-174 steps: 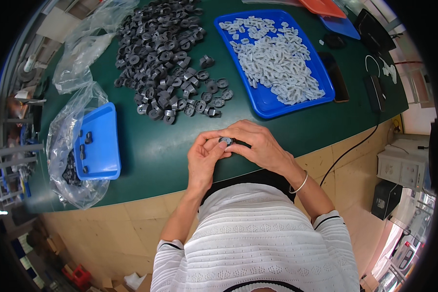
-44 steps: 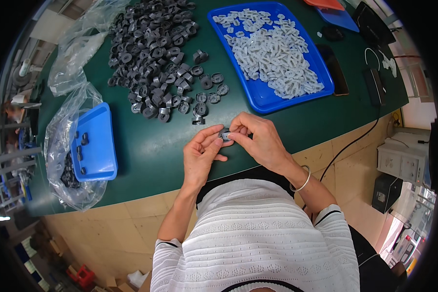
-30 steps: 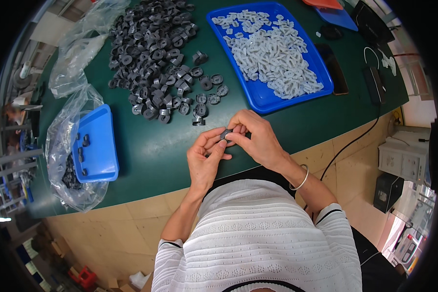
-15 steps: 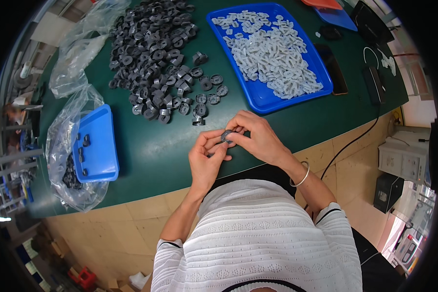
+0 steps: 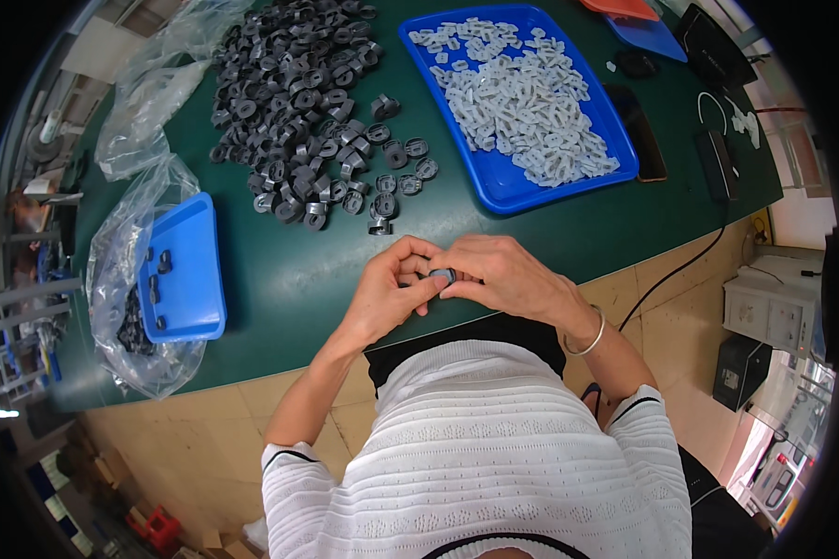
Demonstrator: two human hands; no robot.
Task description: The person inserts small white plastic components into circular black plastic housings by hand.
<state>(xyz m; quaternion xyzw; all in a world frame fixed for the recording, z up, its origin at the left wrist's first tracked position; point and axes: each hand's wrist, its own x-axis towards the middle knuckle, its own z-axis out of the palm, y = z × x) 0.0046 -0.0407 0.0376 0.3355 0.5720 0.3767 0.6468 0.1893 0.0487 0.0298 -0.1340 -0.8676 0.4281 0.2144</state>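
Observation:
Between my two hands, close to the front edge of the table, is a small dark grey round plastic part [image 5: 444, 276]. My left hand [image 5: 391, 291] has its thumb and fingers closed on the part from the left. From the right, my right hand [image 5: 503, 272] grips it too, its fingertips bent over the top. Much of the part is hidden by fingers. Beyond my hands a few loose black ring-shaped parts [image 5: 385, 205] lie on the table, trailing off a large heap of the same black parts [image 5: 294, 102].
A blue tray [image 5: 505, 200] of small whitish pieces stands at the far right, a phone [image 5: 645, 140] beside it. At left, a smaller blue tray [image 5: 216, 279] holding a few black parts rests on a clear plastic bag [image 5: 112, 335]. The green table [image 5: 280, 317] ends just before my body.
Both hands have shifted slightly, with the elbows spreading wider. The left hand has turned and the right fingers now cover more of the part. One loose ring by the pile's near end looks gone.

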